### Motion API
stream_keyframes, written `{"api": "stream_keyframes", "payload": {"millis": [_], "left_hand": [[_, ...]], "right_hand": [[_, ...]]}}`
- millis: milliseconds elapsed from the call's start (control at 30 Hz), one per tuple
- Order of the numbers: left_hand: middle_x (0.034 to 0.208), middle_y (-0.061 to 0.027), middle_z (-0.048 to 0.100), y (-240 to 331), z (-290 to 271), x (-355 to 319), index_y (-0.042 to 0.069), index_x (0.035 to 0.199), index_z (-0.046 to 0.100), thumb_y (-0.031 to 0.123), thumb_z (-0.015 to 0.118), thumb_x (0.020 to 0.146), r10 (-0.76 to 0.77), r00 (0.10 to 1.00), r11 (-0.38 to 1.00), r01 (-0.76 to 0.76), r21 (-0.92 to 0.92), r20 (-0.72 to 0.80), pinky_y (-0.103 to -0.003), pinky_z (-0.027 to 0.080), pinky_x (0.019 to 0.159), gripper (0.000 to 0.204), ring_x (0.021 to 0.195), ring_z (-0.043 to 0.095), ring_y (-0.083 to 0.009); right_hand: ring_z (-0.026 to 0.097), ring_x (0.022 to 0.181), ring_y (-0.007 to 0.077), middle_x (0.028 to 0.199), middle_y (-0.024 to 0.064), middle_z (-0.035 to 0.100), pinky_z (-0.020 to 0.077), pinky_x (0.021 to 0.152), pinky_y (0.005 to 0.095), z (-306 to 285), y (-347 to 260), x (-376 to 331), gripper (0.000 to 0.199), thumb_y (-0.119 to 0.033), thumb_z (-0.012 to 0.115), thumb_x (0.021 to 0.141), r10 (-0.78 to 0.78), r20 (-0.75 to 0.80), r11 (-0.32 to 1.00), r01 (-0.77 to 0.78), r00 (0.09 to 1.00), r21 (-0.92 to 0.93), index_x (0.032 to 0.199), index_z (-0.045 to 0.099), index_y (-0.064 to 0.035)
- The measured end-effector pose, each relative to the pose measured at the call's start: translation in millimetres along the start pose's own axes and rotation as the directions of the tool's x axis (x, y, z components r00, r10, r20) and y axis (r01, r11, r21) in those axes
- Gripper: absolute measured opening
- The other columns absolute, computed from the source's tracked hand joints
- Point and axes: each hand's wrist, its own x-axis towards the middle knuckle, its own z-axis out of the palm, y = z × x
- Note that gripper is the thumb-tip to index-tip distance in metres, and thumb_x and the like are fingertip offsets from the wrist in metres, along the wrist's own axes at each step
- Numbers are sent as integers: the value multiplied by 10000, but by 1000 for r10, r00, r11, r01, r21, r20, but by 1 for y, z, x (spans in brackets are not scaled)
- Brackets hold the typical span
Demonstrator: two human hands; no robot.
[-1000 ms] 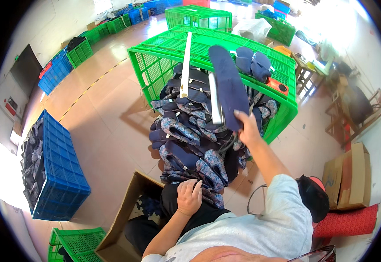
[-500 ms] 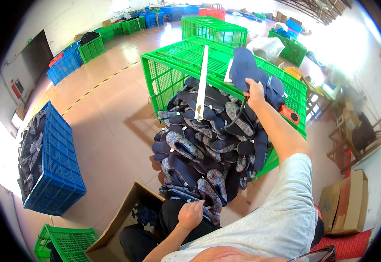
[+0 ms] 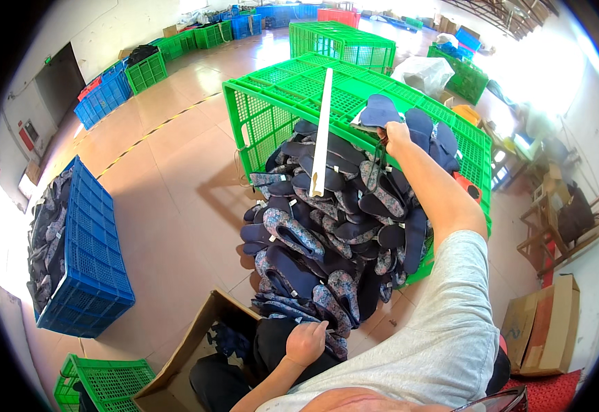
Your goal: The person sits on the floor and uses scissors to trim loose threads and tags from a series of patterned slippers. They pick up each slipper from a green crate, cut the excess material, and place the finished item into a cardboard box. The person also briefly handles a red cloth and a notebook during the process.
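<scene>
My right hand [image 3: 397, 141] reaches out over the green crate's upper side, closed on a navy slipper [image 3: 380, 111] whose sole faces me. A dark strap dangles below that hand. Beside it, more navy slippers [image 3: 420, 125] lie on the crate [image 3: 279, 79]. A large heap of slippers [image 3: 334, 220], navy and flower-patterned, spills from the crate's open side towards my lap. My left hand [image 3: 306, 342] is curled closed over my dark-trousered leg, next to the slippers at the heap's near end. Its fingertips are hidden, so I cannot tell what it holds.
A long white strip [image 3: 322, 130] juts over the heap from the crate top. An orange-red object [image 3: 467, 185] sits at the crate's right. An open cardboard box [image 3: 176, 364] stands by my legs. A filled blue crate [image 3: 90, 254] is at left, and a wooden chair [image 3: 567, 220] at right.
My right hand has lowered and tilted the navy slipper, which stood upright before and now lies closer to the crate top. The left hand has shifted slightly rightward and down.
</scene>
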Motion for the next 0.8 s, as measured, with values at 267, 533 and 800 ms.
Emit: {"api": "stream_keyframes", "payload": {"millis": [267,533,800], "left_hand": [[824,-75,669,2,-2,-1,60,988,695,104,644,807,-7,1000,1000,7,15,30,-360,523,679,193,741,651,-252],[816,-71,656,2,-5,-5,65,979,693,106,642,810,1,1000,1000,-2,28,28,-364,522,676,181,741,644,-245],[830,-80,656,3,-4,-6,62,992,689,114,648,808,26,999,1000,-26,7,24,-365,522,691,195,761,646,-254]], "right_hand": [[647,863,244,1004,107,581,618,654,334,3,-2,-7,131,-41,545,958,-41,179,993,20,983,117,1069,513,21],[456,474,180,691,73,536,356,441,349,8,-5,-41,136,-135,653,843,-121,-109,946,81,987,-315,858,559,-38],[673,899,346,967,182,697,513,809,425,-19,10,2,222,-143,574,801,-410,-394,845,179,823,-504,964,622,1]]}}
